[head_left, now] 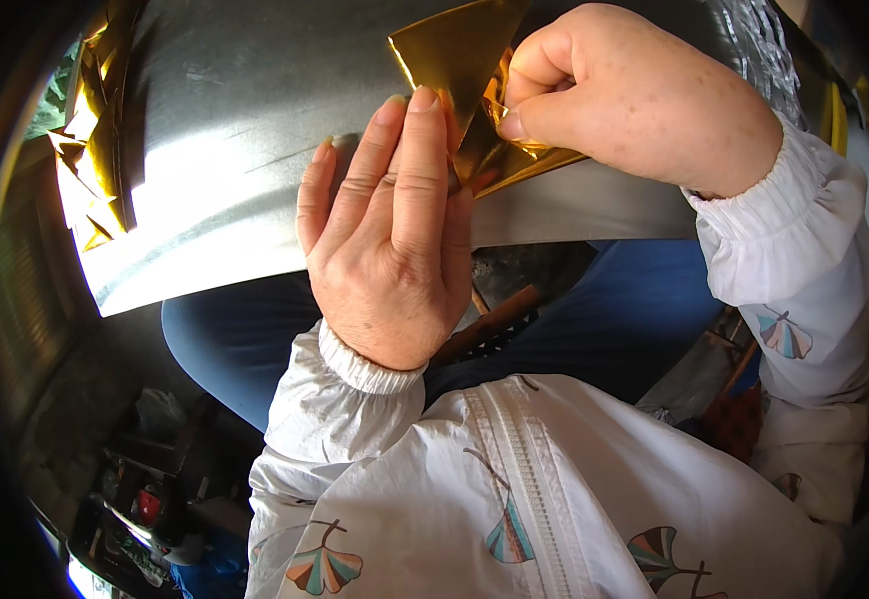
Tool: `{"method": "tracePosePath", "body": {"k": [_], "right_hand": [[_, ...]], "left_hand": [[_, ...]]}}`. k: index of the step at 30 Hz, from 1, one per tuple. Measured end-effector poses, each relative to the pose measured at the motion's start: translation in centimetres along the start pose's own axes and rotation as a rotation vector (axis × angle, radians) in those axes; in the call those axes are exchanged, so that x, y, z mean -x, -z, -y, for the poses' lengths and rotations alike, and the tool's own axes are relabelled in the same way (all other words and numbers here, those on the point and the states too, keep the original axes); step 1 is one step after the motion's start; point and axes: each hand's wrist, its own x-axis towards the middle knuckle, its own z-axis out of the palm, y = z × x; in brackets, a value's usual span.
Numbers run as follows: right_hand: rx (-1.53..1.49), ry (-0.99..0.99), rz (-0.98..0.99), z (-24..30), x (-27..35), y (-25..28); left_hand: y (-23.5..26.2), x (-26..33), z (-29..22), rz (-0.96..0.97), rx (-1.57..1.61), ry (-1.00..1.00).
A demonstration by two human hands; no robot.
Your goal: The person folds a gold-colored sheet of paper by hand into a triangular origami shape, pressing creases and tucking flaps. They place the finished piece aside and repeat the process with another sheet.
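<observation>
A sheet of shiny gold foil paper point(454, 60), partly folded into a triangle, sits above a grey metal tray point(255, 150) that rests across my lap. My left hand point(390, 240) holds the paper from below, fingers straight and pressed against its underside. My right hand point(624, 95) pinches the paper's folded right edge between thumb and forefinger. Both sleeves are white with small fan-leaf prints.
A pile of folded gold foil pieces point(90, 150) lies at the tray's left end. A crinkled silver sheet point(764, 50) shows at the upper right. Below the tray are my blue trousers point(614, 309) and cluttered dark objects on the floor at lower left point(145, 499).
</observation>
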Motion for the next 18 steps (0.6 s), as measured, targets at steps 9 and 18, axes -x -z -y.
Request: {"method": "tracePosePath", "body": {"k": [9, 18], "right_hand": [[-0.004, -0.029, 0.005, -0.1, -0.2, 0.1], [0.004, 0.164, -0.158, -0.9, 0.2, -1.0]], "left_hand": [[0.0, 0.1, 0.0, 0.018, -0.010, 0.003], [-0.1, 0.0, -0.5, 0.011, -0.031, 0.028]]}}
